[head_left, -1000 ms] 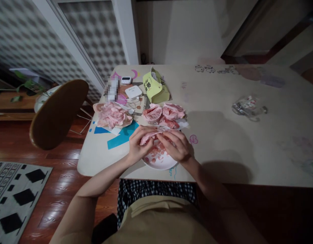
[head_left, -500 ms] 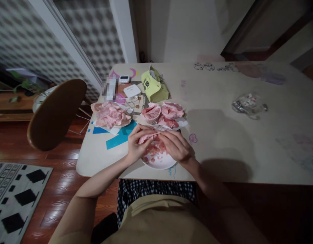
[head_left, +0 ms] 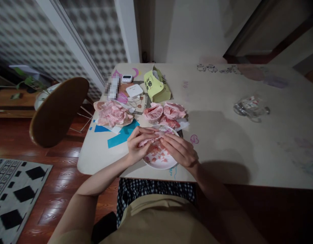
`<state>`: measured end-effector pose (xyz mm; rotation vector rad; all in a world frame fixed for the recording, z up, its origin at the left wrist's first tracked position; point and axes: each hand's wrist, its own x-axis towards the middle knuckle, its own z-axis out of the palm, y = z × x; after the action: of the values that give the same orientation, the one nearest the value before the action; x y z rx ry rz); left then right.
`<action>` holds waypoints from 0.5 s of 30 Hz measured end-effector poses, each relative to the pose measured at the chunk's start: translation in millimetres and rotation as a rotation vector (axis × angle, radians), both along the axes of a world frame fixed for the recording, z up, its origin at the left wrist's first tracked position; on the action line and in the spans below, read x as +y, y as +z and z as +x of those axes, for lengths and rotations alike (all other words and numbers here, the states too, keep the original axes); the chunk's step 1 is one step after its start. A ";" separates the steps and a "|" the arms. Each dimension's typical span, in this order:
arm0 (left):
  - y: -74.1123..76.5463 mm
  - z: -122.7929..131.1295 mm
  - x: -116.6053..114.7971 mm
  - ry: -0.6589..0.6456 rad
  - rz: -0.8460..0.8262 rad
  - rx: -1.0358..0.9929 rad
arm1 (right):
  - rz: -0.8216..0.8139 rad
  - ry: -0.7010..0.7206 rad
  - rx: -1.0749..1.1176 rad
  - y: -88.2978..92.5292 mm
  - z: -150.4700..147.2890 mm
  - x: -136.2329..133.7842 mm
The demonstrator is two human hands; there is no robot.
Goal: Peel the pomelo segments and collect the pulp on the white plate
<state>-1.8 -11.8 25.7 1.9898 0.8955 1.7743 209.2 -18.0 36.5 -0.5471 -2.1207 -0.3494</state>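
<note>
Over a white plate [head_left: 160, 165] near the table's front edge, both hands are closed around a piece of pink pomelo [head_left: 145, 141]. My left hand [head_left: 138, 145] pinches it from the left, fingers bent over the top. From the right, my right hand [head_left: 181, 149] presses its fingertips against it; the fingers hide much of the piece. Small bits of reddish pomelo flesh [head_left: 159, 154] lie on the plate under the hands. Just behind the plate are several larger pomelo segments [head_left: 174, 111]. To their left sits a heap of pale pink peel and membrane [head_left: 114, 115] on paper.
A yellow-green paper bag [head_left: 157, 86], a white box [head_left: 134, 90] and a small timer-like device [head_left: 127, 79] stand at the back left. A clear plastic item [head_left: 251, 106] lies on the right of the table [head_left: 222, 135]. A wooden chair [head_left: 60, 112] is left of it.
My right hand has shifted slightly to the right and down, and more of the plate's far rim now shows. The whole view has moved a little. Both hands keep hold of the pomelo piece.
</note>
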 end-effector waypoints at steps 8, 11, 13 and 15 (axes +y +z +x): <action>0.0 1.5 -1.4 -0.070 -0.041 -0.072 | -0.102 0.079 0.049 0.7 3.3 -8.7; -2.0 1.4 -0.5 -0.083 -0.078 -0.091 | -0.124 0.068 0.067 -1.6 3.3 -10.0; -3.5 1.1 0.2 -0.099 -0.087 -0.101 | -0.137 0.078 0.075 -3.5 3.8 -10.0; -5.0 0.9 0.9 -0.114 -0.082 -0.113 | -0.144 0.097 0.083 -5.2 4.7 -9.9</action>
<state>-0.9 -10.9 20.7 1.8319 0.7898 1.7386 213.9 -27.9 31.3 -0.5300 -2.0941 -0.1178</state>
